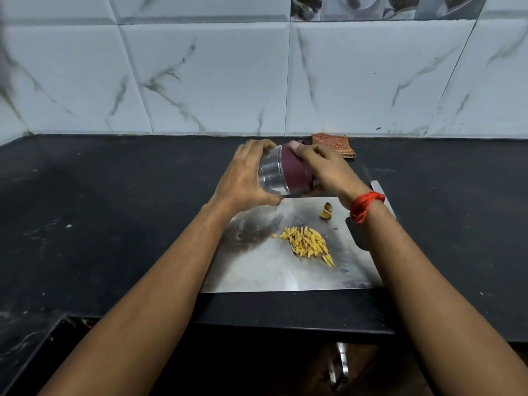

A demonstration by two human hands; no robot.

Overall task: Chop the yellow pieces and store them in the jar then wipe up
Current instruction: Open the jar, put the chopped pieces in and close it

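— Jar (274, 172): where is it?
— Centre of the frame, held off the counter (114, 210) and tipped onto its side, above the far edge of the steel board (271, 270). Its clear body points to the left and its maroon lid (294, 172) to the right.
— Who has hold of what?
— The left hand (243, 181) is wrapped round the clear body, fingers over the top and thumb beneath. The right hand (328, 170) is curled over the lid, gripping it. A red thread (365, 204) circles that wrist.
— And the yellow stuff?
— The yellow strips (307, 244) lie in a loose heap on the board, right of its middle, below the jar in the frame. A few crumbs sit just left of the heap. Two bigger end pieces (326, 211) rest near the board's upper right corner, apart from the heap.
— Knife?
— A knife (358, 235) lies along the board's right edge, mostly hidden behind the right forearm. Its dark handle shows below the wrist, and a bit of blade above it.
— Anything for wiping?
— A folded checked cloth (334, 145), orange-brown, sits at the back of the counter against the marbled tile wall (214, 81), just behind the right hand.
— Lower edge?
— A metal cabinet handle (340, 367) under the counter's front lip.
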